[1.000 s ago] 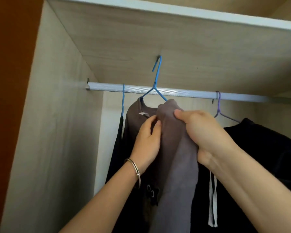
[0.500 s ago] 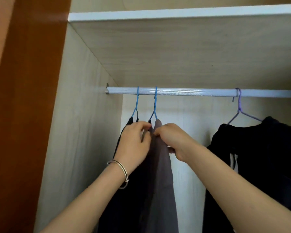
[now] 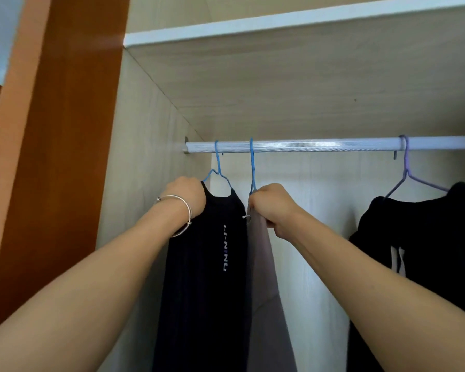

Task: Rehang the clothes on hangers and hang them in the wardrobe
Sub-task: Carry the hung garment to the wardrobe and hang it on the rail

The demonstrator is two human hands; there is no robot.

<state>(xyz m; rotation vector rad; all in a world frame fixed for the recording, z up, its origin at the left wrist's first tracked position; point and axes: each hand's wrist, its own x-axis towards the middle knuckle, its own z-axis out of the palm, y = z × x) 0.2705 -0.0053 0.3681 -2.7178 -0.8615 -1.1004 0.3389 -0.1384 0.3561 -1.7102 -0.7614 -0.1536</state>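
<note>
Inside the wardrobe a silver rail point(image 3: 320, 145) carries three hangers. A blue hanger point(image 3: 218, 173) at the left holds a black garment point(image 3: 207, 264) with pale lettering; my left hand point(image 3: 187, 196), with a bracelet on the wrist, grips the garment's top left shoulder. A second blue hanger point(image 3: 252, 167) holds a grey-brown garment point(image 3: 263, 291), which hangs edge-on. My right hand point(image 3: 273, 208) grips the top of this grey-brown garment just under the hook. My fingertips are hidden behind the cloth.
A purple hanger point(image 3: 407, 173) further right on the rail carries a black hooded top point(image 3: 427, 251) with white drawstrings. A shelf board point(image 3: 293, 76) lies close above the rail. The wardrobe's pale side wall point(image 3: 145, 183) and a brown door panel point(image 3: 65, 130) stand at the left.
My left hand has left the grey-brown garment and taken the black garment's shoulder at the left. The two blue hangers now hang further apart. The camera has shifted left and nearer.
</note>
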